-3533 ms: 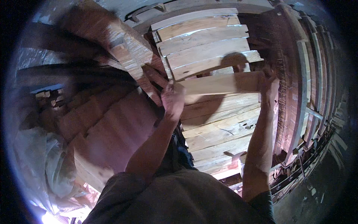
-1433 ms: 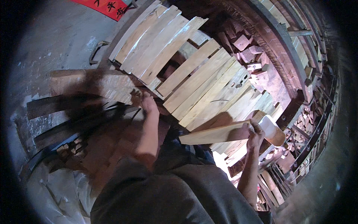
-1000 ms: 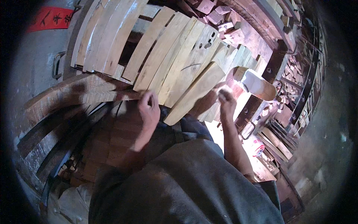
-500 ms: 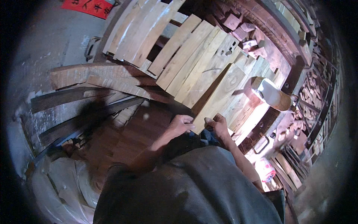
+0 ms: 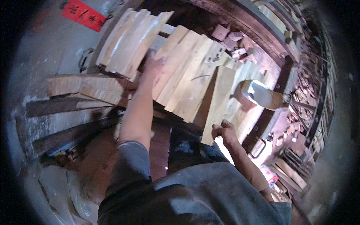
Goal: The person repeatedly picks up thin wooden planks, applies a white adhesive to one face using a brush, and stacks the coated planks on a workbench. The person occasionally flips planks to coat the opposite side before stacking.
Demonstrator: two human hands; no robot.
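Note:
Pale wooden boards [image 5: 187, 80] lie side by side in a row in front of me. My right hand [image 5: 225, 130] pinches the near end of one board [image 5: 218, 99], which sits tilted with a dark gap along its left side. My left hand [image 5: 154, 64] is stretched forward, with its fingers apart against the left edge of the leftmost board [image 5: 170, 48] in the middle group. Blur softens its fingertips. Left of that hand, several more boards [image 5: 129, 45] form a separate group.
A lamp with a bright shade [image 5: 258, 93] hangs over the right-hand boards. Thick timbers [image 5: 93, 88] jut out at the left. Wood offcuts [image 5: 232, 39] lie beyond the row, and more scraps [image 5: 300, 90] are heaped at the right. A red paper strip [image 5: 83, 15] is at the far left.
My left hand has left the tilted board's near end and reached forward and left to the row. The gaps among the middle boards have narrowed. My right hand still holds the tilted board.

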